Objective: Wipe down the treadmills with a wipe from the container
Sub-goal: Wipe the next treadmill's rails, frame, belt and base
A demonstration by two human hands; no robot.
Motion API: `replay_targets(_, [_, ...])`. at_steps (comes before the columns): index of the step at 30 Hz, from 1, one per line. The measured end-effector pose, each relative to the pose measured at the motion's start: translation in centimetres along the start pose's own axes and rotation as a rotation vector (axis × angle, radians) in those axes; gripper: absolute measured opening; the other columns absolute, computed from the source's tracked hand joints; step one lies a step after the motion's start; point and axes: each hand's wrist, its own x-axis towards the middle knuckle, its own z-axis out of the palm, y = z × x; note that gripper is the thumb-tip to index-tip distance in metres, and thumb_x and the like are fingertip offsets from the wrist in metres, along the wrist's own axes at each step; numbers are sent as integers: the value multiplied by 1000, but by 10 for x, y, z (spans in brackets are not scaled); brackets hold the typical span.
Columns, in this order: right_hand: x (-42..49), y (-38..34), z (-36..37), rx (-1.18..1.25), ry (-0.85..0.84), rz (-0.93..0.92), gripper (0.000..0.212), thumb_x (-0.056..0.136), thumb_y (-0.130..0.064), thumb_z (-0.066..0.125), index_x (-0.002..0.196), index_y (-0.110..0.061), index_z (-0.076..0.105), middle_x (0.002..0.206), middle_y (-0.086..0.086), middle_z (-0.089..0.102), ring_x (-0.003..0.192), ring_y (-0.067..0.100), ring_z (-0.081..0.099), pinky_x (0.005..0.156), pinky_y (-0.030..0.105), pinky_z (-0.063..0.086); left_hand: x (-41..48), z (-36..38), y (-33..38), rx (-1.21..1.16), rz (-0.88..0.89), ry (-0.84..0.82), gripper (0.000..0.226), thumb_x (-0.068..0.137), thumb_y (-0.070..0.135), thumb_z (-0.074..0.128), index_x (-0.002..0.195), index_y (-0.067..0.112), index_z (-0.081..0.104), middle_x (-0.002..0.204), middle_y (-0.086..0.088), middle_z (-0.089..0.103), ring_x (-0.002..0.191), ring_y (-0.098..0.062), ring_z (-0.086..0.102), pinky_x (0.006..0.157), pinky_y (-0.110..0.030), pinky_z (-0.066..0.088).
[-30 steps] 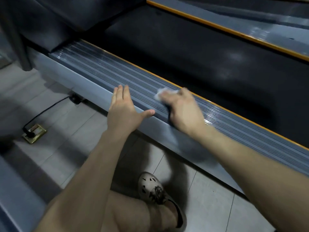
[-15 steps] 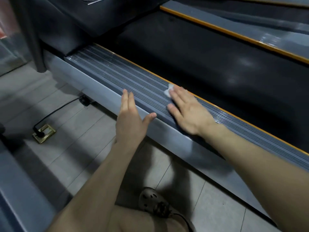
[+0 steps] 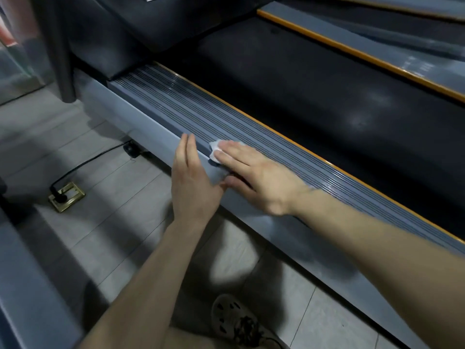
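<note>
my right hand [image 3: 254, 172] is laid flat on the wipe [image 3: 217, 149], fingers straight and close together, pressing it down rather than gripping it. only a crumpled white bit of the wipe sticks out past my fingertips; the rest is hidden under my fingers. it sits on the ribbed grey rail [image 3: 171, 102] of the treadmill [image 3: 141, 46], right at the rail's outer edge, the side nearest me. my right thumb hangs over that edge onto the side panel [image 3: 141, 122].

left hand [image 3: 192, 182] has nothing in it. fingers straight and together, palm towards the side panel just beside the right hand, fingertips up at the rail's edge. the two thumbs look like they touch, or nearly; can't tell which. can't tell either if the left palm is really on the panel or just off it.

beyond the rail there's an orange strip [image 3: 327, 161] and then the black belt [image 3: 302, 102]. a dark post [image 3: 60, 59] stands at the front end of the treadmill, upper left. a second grey rail [image 3: 377, 46] with its own orange edge runs across the top right.

down on the tiled floor [image 3: 113, 210] a black cord [image 3: 83, 165] runs from under the treadmill to a brass socket [image 3: 68, 197]. my shoe [image 3: 236, 321] is at the bottom, under my arms. everything's a bit blurry.
</note>
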Motion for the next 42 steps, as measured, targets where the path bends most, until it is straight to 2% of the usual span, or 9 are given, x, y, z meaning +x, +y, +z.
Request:
replay_targets(4, [33, 15, -21, 73, 83, 486, 60, 115, -48, 28, 169, -23, 23, 178, -2, 12, 165, 19, 7, 133, 35, 0, 5, 0, -13, 15, -78, -31, 130, 72, 69, 86, 167, 6, 22, 173, -11, 28, 160, -27, 27, 131, -47, 29])
replay_targets(8, [36, -9, 3, 40, -17, 34, 61, 112, -49, 34, 168, -26, 25, 178, -5, 15, 164, 11, 7, 134, 33, 5, 7, 2, -23, 39, -49, -81, 120, 79, 62, 81, 167, 3, 25, 173, -14, 29, 160, -29, 28, 132, -48, 26])
replay_targets(12, [53, 13, -14, 31, 114, 537, 63, 115, -49, 26, 170, -20, 21, 178, 2, 12, 165, 21, 7, 133, 38, 4, 8, 5, -26, 31, -61, -95, 125, 77, 74, 80, 167, 7, 25, 175, -8, 28, 161, -23, 25, 132, -46, 26])
replay_targets(16, [43, -6, 1, -5, -13, 23, 65, 113, -52, 32, 171, -25, 17, 179, -6, 9, 164, 12, 2, 134, 37, 4, 10, 4, -33, 19, -54, -102, 119, 81, 64, 77, 168, 6, 21, 175, -11, 26, 162, -26, 24, 131, -49, 29])
replay_targets(20, [78, 10, -9, 23, 48, 498, 69, 113, -56, 25, 171, -23, 12, 179, 0, 4, 165, 18, 0, 134, 40, -1, 12, 3, -37, -32, -99, -172, 125, 84, 64, 82, 171, 12, 10, 180, -4, 10, 165, -18, 10, 134, -39, 18])
replay_targets(24, [98, -16, 6, 31, -52, 15, 67, 113, -52, 33, 171, -25, 15, 179, -5, 6, 164, 11, -1, 134, 35, -1, 18, 3, -39, -104, -55, -235, 127, 86, 53, 85, 172, 18, -2, 181, -3, 1, 165, -19, 12, 133, -40, 23])
replay_targets(28, [138, -3, -3, -3, 38, 382, 63, 115, -48, 22, 171, -20, 16, 179, 1, 9, 165, 20, 5, 134, 40, 2, 15, -3, -40, -174, -135, -311, 122, 91, 61, 76, 172, 26, -8, 181, 9, -8, 163, -16, 18, 122, -30, 29])
replay_targets(33, [160, -12, 1, 72, -41, 73, 53, 117, -33, 27, 169, -24, 21, 178, -5, 11, 164, 13, 5, 131, 28, -4, 20, -16, -47, -194, -137, -246, 94, 97, 45, 76, 167, 33, 14, 159, 2, 53, 135, -23, 58, 90, -31, 49])
replay_targets(42, [186, 2, 6, 41, 74, 347, 61, 114, -50, 23, 170, -26, 21, 178, 0, 14, 165, 22, 8, 133, 42, 4, 16, -22, -67, -39, -70, -368, 103, 104, 9, 61, 167, 47, -11, 171, -1, 35, 126, -24, 62, 90, -27, 44])
